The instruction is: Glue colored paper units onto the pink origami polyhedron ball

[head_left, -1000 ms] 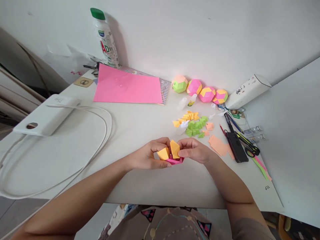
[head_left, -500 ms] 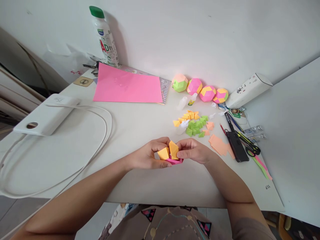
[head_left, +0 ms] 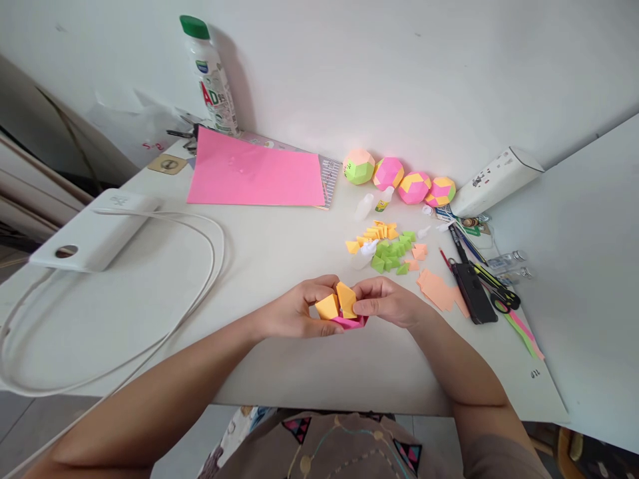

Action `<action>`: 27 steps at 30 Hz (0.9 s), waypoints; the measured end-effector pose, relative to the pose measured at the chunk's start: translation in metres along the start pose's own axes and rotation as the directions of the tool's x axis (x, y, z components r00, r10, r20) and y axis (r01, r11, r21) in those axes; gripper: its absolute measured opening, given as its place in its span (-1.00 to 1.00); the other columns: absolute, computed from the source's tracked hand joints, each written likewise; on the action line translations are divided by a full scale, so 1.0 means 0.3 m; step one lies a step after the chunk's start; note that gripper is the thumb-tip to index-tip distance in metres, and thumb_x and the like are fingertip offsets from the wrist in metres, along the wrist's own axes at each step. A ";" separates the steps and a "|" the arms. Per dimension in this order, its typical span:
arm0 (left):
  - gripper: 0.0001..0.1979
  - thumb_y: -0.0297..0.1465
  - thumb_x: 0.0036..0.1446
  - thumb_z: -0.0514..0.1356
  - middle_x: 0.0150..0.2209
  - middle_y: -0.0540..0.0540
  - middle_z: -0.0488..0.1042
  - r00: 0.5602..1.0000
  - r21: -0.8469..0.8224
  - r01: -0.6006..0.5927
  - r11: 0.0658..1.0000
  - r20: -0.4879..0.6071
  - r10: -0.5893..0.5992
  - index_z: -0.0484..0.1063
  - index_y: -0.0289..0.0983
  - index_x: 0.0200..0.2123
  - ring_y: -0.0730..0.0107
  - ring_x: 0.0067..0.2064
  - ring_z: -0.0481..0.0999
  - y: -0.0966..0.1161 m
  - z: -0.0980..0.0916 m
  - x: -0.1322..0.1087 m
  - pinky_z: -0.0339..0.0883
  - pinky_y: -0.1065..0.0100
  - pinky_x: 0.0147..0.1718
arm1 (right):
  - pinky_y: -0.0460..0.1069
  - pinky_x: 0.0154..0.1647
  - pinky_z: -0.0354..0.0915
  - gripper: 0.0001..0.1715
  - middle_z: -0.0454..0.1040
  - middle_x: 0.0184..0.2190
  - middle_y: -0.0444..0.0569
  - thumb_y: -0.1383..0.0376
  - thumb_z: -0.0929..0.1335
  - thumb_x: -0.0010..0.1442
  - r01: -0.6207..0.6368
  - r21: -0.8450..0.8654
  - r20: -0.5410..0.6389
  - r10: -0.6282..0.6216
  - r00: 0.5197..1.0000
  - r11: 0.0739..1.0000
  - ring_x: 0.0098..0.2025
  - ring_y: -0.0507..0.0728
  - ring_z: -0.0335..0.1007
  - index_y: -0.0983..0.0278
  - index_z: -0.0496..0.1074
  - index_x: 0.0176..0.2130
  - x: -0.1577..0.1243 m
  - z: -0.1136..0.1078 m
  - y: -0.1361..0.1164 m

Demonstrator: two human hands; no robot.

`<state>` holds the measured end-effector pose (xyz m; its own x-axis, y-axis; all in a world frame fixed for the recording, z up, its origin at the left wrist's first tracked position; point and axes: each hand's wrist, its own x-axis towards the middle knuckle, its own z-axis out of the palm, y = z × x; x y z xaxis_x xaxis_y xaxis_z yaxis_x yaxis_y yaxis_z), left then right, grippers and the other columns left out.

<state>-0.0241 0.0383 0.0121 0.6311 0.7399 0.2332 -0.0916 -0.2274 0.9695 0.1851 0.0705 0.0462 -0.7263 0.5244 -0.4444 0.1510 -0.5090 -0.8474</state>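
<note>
Near the front of the white table, my left hand (head_left: 312,309) is closed around a partly built folded-paper ball (head_left: 349,323), pink below with an orange face on its left side. My right hand (head_left: 382,301) pinches an orange folded-paper piece (head_left: 347,299) against the ball's upper right side. Part of the ball is hidden behind my fingers. Just beyond my hands lie loose orange paper pieces (head_left: 380,230), green pieces (head_left: 393,251) and peach pieces (head_left: 419,251). A small glue bottle (head_left: 363,256) stands among them.
Several multicoloured paper balls (head_left: 388,173) line the wall. Pink paper sheets (head_left: 254,169) lie back left, beside a tall white bottle (head_left: 213,86). A white power adapter (head_left: 94,229) with a looping cable (head_left: 212,259) occupies the left. On the right are a black phone-like case (head_left: 474,293) and scissors (head_left: 502,293).
Both hands stay almost in place. The orange piece in my right hand has tilted very slightly to the left.
</note>
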 end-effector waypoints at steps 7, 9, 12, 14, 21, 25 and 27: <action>-0.89 -0.40 0.01 0.29 -0.27 -0.10 0.36 1.000 -0.036 0.015 0.999 -0.013 -0.016 0.43 -0.31 -0.42 0.36 -0.23 0.42 0.001 0.004 0.000 0.34 0.34 -0.22 | -0.11 -0.39 0.28 -0.75 0.42 -0.48 -0.11 0.20 0.43 0.09 0.087 -0.115 -0.049 -0.094 0.994 0.989 -0.45 -0.04 0.34 0.37 0.47 -0.38 -0.003 0.011 0.004; -0.89 -0.40 0.02 0.28 -0.25 -0.11 0.36 0.999 -0.056 0.032 0.998 -0.013 -0.033 0.43 -0.32 -0.42 0.35 -0.22 0.43 0.005 0.004 0.002 0.35 0.33 -0.21 | -0.10 -0.41 0.26 -0.75 0.38 -0.50 -0.12 0.20 0.41 0.12 0.146 -0.165 -0.052 -0.157 0.986 0.975 -0.45 -0.03 0.30 0.36 0.44 -0.42 -0.003 0.016 0.005; -0.88 -0.40 0.02 0.29 -0.26 -0.10 0.37 0.999 -0.073 0.049 0.996 -0.016 -0.050 0.42 -0.31 -0.44 0.35 -0.22 0.43 0.007 0.002 0.003 0.34 0.32 -0.20 | -0.10 -0.47 0.20 -0.74 0.33 -0.51 -0.13 0.21 0.39 0.13 0.234 -0.228 -0.038 -0.249 0.968 0.945 -0.48 -0.03 0.23 0.34 0.40 -0.48 -0.004 0.024 0.007; -0.86 -0.38 0.01 0.30 -0.28 -0.09 0.37 0.998 -0.082 0.063 0.995 -0.017 -0.065 0.41 -0.31 -0.46 0.35 -0.23 0.42 0.006 0.001 0.003 0.34 0.31 -0.20 | -0.10 -0.50 0.17 -0.73 0.31 -0.51 -0.12 0.22 0.39 0.13 0.282 -0.272 -0.035 -0.303 0.952 0.920 -0.49 -0.03 0.20 0.33 0.38 -0.50 -0.006 0.028 0.010; -0.86 -0.39 0.00 0.30 -0.22 -0.12 0.37 0.991 -0.133 0.132 0.982 -0.005 -0.134 0.42 -0.33 -0.45 0.31 -0.19 0.43 0.001 0.000 -0.002 0.32 0.27 -0.17 | -0.09 -0.51 0.13 -0.73 0.30 -0.52 -0.13 0.25 0.36 0.15 0.321 -0.345 -0.044 -0.357 0.933 0.882 -0.51 -0.03 0.18 0.32 0.33 -0.52 -0.008 0.021 0.021; -0.87 -0.38 0.01 0.29 -0.20 -0.13 0.38 0.990 -0.156 0.142 0.978 0.008 -0.142 0.45 -0.33 -0.39 0.30 -0.18 0.43 -0.003 0.001 -0.003 0.33 0.25 -0.16 | -0.09 -0.50 0.15 -0.74 0.31 -0.51 -0.12 0.25 0.36 0.15 0.324 -0.349 -0.022 -0.353 0.935 0.879 -0.50 -0.03 0.19 0.32 0.33 -0.51 -0.010 0.017 0.016; -0.86 -0.37 0.02 0.29 -0.20 -0.13 0.38 0.989 -0.164 0.144 0.976 0.015 -0.144 0.45 -0.33 -0.37 0.30 -0.18 0.43 -0.004 0.001 -0.002 0.33 0.25 -0.17 | -0.09 -0.49 0.17 -0.75 0.32 -0.50 -0.12 0.24 0.36 0.15 0.326 -0.357 -0.010 -0.353 0.936 0.875 -0.50 -0.02 0.21 0.31 0.34 -0.50 -0.012 0.020 0.013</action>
<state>-0.0242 0.0379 0.0109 0.6494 0.7551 0.0901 -0.1244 -0.0114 0.9922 0.1843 0.0626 0.0462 -0.7263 0.6769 -0.1198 0.1343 -0.0311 -0.9905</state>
